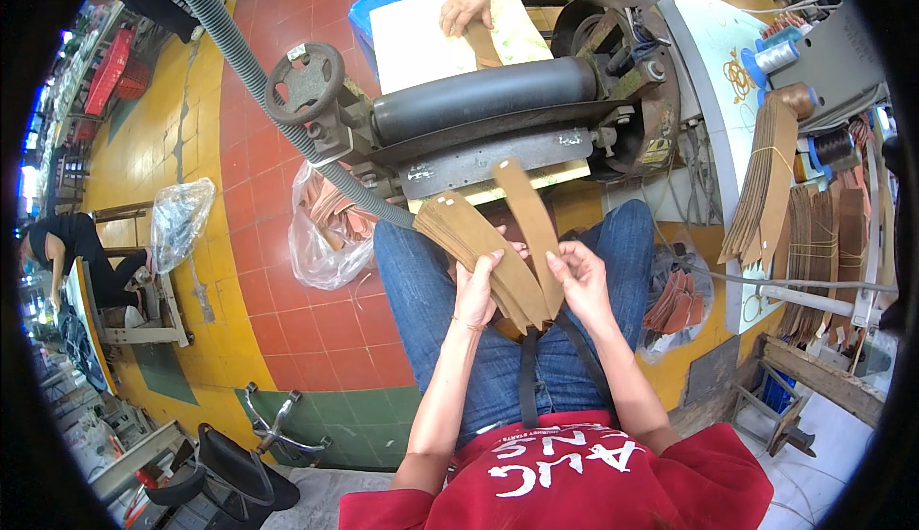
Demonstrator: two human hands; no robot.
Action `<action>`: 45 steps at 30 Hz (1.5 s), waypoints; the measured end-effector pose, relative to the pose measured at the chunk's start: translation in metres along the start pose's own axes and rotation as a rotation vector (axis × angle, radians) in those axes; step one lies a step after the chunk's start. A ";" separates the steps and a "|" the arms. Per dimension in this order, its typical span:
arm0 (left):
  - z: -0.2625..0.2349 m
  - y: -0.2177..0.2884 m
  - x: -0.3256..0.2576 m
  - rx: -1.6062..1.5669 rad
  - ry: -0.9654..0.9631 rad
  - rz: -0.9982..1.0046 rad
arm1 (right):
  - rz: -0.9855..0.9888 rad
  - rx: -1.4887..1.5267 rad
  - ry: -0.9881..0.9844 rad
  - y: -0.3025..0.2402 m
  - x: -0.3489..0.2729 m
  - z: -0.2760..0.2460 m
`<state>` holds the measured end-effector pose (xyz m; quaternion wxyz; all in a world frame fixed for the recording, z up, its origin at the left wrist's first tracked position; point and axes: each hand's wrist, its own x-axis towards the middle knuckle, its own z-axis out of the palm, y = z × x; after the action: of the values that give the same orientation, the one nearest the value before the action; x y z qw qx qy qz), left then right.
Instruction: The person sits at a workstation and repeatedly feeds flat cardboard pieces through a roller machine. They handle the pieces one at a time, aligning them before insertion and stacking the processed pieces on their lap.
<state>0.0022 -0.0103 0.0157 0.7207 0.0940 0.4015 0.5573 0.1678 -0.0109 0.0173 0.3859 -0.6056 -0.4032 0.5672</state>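
My left hand [476, 289] is closed around a fanned stack of flat brown leather strips [488, 260] above my lap. Between the thumb and fingers of my right hand [580, 276] is a single brown leather strip [528, 212], angled away from the stack at its far end. The lower ends of strip and stack meet near my waist. Just beyond them stands a machine with a black roller [483, 101] and a grey metal plate [498, 159]. On its far side a co-worker's hand [466, 10] rests on another brown strip [483, 45] over a pale yellow board [416, 46].
A handwheel [306, 83] and a grey ribbed hose [225, 42] flank the machine at left. Bundled brown strips [766, 180] and thread spools [773, 57] lie on the right-hand table [704, 46]. Plastic bags of reddish pieces [330, 228] sit on the floor.
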 end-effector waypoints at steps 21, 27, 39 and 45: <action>0.000 -0.003 -0.017 0.026 0.014 -0.111 | 0.103 0.138 0.016 -0.003 0.059 0.017; 0.001 -0.003 -0.013 0.033 0.051 -0.030 | 0.081 -0.252 -0.260 -0.007 -0.032 -0.012; -0.001 0.003 -0.008 0.103 0.040 -0.061 | 0.128 0.178 0.063 0.010 0.033 -0.014; 0.000 -0.003 -0.014 0.090 0.082 -0.034 | 0.042 0.307 0.111 0.003 0.116 0.009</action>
<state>0.0038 -0.0239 0.0207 0.7081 0.0966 0.4567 0.5298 0.1627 0.0958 -0.0299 0.4838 -0.5783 -0.2769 0.5957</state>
